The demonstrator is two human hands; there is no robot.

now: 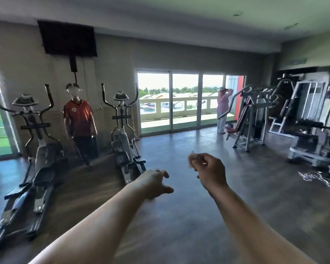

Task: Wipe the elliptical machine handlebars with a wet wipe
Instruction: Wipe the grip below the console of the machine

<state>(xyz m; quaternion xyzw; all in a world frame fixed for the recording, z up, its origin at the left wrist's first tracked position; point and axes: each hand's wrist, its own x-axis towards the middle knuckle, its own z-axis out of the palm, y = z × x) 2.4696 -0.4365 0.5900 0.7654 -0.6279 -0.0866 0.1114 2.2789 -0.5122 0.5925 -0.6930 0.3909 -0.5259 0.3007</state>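
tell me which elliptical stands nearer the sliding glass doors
The right-hand elliptical, right of the person in the red shirt; the other elliptical stands left of them.

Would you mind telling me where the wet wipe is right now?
In the head view, the wet wipe is pinched in the right hand, just right of centre above the floor, to the right of the closest elliptical machine.

Both arms are bare and extended forward in mid-air, my left forearm (103, 221) and right forearm (242, 216) converging toward the centre. My left hand (154, 182) is back-up, fingers loosely curled, thumb out to the right, holding nothing. My right hand (211, 169) sits higher, near it but apart, fingers curled, pinching 1 wet wipe (191, 160).
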